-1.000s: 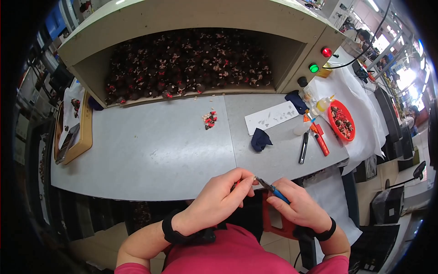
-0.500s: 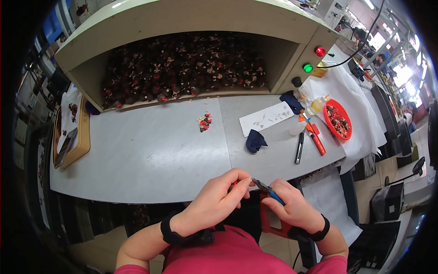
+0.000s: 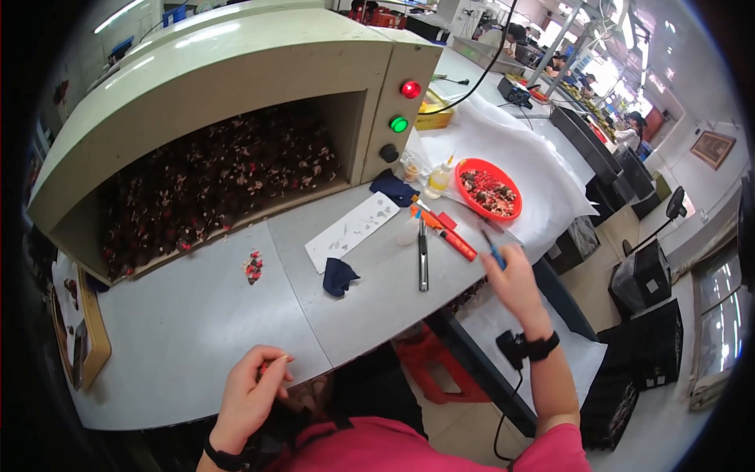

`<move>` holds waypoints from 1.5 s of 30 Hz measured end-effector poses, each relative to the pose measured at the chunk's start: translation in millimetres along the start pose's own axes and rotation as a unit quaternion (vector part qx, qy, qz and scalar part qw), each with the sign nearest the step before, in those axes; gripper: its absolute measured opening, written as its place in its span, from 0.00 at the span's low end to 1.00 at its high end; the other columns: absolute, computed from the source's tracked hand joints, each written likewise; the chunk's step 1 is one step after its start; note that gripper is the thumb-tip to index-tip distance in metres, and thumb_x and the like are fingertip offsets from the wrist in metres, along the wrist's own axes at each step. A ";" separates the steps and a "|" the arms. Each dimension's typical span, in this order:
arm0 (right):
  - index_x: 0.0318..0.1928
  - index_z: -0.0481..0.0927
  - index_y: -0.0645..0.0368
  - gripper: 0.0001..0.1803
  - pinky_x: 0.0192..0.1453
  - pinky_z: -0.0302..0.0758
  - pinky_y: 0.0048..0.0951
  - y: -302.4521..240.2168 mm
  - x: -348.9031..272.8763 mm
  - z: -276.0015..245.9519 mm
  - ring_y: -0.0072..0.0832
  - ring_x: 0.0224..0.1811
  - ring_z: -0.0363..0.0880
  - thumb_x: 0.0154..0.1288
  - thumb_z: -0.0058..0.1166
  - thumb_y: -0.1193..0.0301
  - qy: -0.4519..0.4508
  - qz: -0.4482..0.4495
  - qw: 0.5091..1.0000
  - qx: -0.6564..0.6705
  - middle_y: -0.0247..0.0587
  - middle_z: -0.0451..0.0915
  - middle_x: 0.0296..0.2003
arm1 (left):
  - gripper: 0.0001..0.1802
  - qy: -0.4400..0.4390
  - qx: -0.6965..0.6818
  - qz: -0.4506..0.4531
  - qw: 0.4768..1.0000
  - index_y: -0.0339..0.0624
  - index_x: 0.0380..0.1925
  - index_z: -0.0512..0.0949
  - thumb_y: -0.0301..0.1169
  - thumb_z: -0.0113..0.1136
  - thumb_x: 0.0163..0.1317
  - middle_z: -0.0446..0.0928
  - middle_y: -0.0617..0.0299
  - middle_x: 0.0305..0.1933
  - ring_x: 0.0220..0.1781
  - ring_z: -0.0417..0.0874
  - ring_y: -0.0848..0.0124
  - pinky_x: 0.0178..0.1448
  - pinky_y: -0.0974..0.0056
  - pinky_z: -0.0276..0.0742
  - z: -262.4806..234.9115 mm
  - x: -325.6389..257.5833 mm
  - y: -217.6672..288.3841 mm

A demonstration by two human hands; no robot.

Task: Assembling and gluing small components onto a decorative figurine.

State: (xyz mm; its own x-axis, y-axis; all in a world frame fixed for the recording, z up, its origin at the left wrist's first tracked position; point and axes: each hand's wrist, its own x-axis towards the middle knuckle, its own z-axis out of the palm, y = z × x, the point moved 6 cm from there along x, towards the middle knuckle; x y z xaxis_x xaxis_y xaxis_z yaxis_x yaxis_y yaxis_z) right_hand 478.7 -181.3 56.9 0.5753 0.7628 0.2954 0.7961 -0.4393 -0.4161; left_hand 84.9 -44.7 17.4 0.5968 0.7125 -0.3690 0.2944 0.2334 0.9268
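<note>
My left hand (image 3: 250, 397) is held at the table's front edge, fingers curled around a small red piece (image 3: 263, 367) that is mostly hidden. Out to the right, my right hand (image 3: 515, 287) grips blue-handled pliers (image 3: 498, 256). Their dark tip is blurred and points toward a red bowl (image 3: 478, 165) of small red, dark and pale pieces. A little pile of similar pieces (image 3: 252, 268) lies on the grey table (image 3: 189, 330), beyond my left hand.
A beige cabinet (image 3: 236, 67) with lit red and green lamps holds many dark pieces. Nearer lie a white board (image 3: 351, 230), navy cloths (image 3: 339, 278), a box cutter (image 3: 423, 259), a red-handled tool (image 3: 458, 244) and a bottle (image 3: 439, 181). A yellow tray (image 3: 96, 338) sits at left.
My hands have parted: the right has swung right and forward with the pliers toward the red bowl, while the left stays near the table edge. The view has turned right.
</note>
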 end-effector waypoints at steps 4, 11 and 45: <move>0.33 0.71 0.65 0.18 0.43 0.72 0.47 64.5 50.6 -9.7 0.52 0.40 0.75 0.63 0.56 0.61 0.077 0.036 0.992 -0.094 0.56 0.74 0.34 | 0.09 0.031 -0.045 -0.002 0.998 0.36 0.43 0.76 0.30 0.52 0.69 0.77 0.65 0.30 0.25 0.73 0.82 0.31 0.76 0.70 -1.8 -6.7 1.2; 0.39 0.77 0.59 0.16 0.48 0.75 0.47 111.4 114.2 17.3 0.45 0.47 0.78 0.63 0.55 0.58 0.060 0.073 0.956 -0.277 0.49 0.79 0.42 | 0.10 0.014 -0.074 0.003 0.997 0.36 0.43 0.78 0.30 0.54 0.68 0.79 0.63 0.31 0.25 0.73 0.83 0.32 0.77 0.69 9.3 -12.1 0.0; 0.47 0.77 0.62 0.14 0.44 0.74 0.23 -154.6 -71.8 55.5 0.23 0.41 0.78 0.59 0.60 0.79 -0.260 -0.076 0.890 0.366 0.39 0.80 0.39 | 0.06 0.126 0.478 0.160 0.854 0.43 0.33 0.75 0.33 0.55 0.64 0.79 0.59 0.30 0.32 0.81 0.58 0.34 0.59 0.74 -26.6 0.0 11.3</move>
State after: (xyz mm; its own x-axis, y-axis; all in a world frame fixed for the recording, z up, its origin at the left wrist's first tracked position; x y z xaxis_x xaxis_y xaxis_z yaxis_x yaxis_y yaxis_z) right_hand 303.8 -141.8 52.3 0.1559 0.9871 0.0376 0.4125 -0.0305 -0.9104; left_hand 68.4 -24.4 29.7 0.6168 0.7865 0.0312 0.6933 -0.5616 0.4516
